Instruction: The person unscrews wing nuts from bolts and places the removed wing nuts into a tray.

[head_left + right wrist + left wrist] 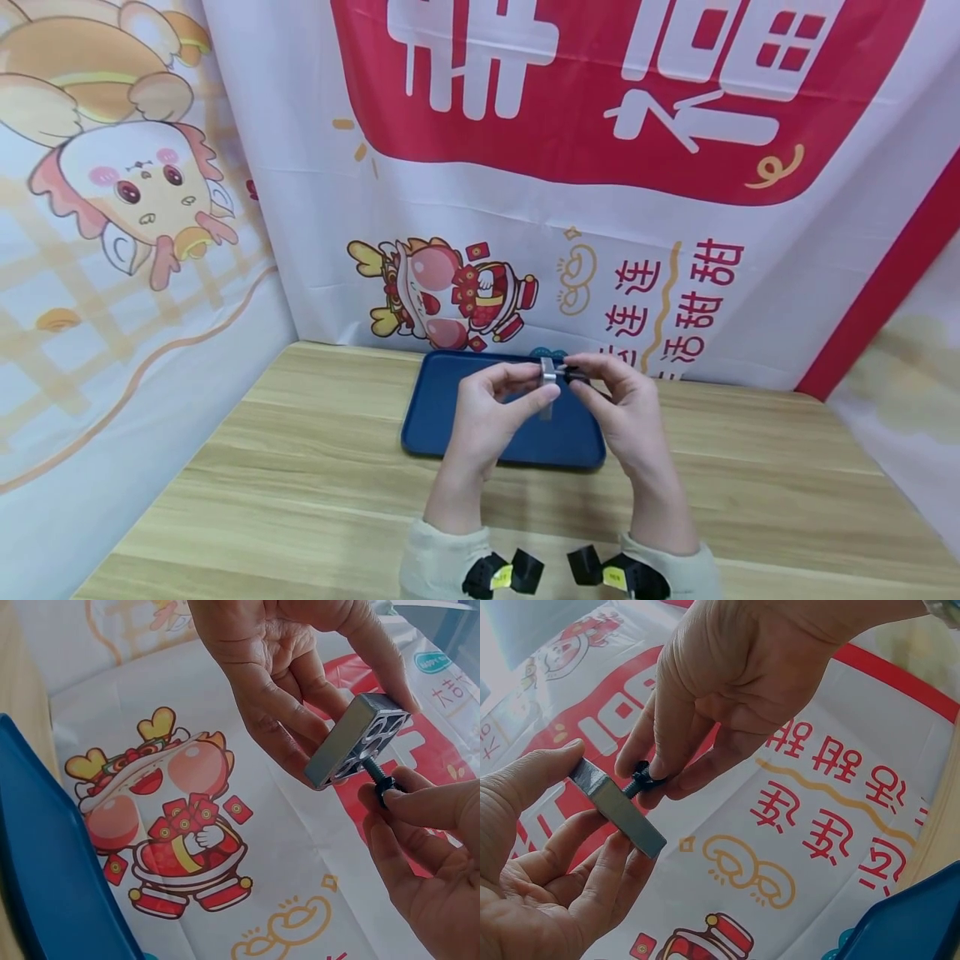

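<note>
My left hand (483,417) holds a small silver metal block (346,746) by its edges, thumb on one end and fingertips on the other. In the right wrist view the block's face has several round recesses. My right hand (633,417) pinches the dark knob (387,792) of a thumb screw (635,785) between thumb and fingers. The screw's threaded shank meets the recessed face of the block; its tip is hidden there. Both hands are raised above the blue tray (435,408).
The tray lies on a wood-grain table (300,500), near its back edge. Behind it hangs a printed cloth (465,200) with red and white lettering and a cartoon figure. Another printed cloth (247,333) stands along the left side.
</note>
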A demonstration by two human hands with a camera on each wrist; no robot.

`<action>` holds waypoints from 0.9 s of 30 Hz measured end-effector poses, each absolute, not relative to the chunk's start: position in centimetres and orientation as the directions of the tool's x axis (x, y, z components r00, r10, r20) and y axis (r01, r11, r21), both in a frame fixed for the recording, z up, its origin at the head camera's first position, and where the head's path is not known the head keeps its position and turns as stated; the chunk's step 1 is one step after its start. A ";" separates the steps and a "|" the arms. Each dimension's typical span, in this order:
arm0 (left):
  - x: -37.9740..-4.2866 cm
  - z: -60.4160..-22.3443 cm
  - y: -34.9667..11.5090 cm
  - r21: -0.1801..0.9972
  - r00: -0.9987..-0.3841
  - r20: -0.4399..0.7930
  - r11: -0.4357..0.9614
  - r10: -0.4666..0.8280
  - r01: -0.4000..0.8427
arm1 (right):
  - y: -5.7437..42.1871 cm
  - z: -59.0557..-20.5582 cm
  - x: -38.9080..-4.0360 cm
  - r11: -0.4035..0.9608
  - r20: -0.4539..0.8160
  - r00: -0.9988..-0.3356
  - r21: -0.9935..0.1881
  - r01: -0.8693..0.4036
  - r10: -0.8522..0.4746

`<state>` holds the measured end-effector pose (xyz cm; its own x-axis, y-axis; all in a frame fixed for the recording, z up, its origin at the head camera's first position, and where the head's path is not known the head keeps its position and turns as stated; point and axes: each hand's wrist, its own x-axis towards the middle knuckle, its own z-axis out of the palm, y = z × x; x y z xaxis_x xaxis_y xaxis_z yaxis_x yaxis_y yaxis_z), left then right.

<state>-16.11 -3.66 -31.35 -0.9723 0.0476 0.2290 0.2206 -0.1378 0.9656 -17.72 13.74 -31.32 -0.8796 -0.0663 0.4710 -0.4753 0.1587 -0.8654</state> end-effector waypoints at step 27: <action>-16.2 -31.5 -3.5 0.965 -0.972 0.230 -0.141 0.046 0.222 | 12.8 -30.6 -17.4 -0.136 0.142 -0.982 -0.978 -0.159 0.127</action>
<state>-16.18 -3.53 -31.49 -0.9721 0.0455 0.2300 0.2216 -0.1414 0.9648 -17.38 12.77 -30.63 -0.9816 0.1274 0.1424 -0.1595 -0.1355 -0.9779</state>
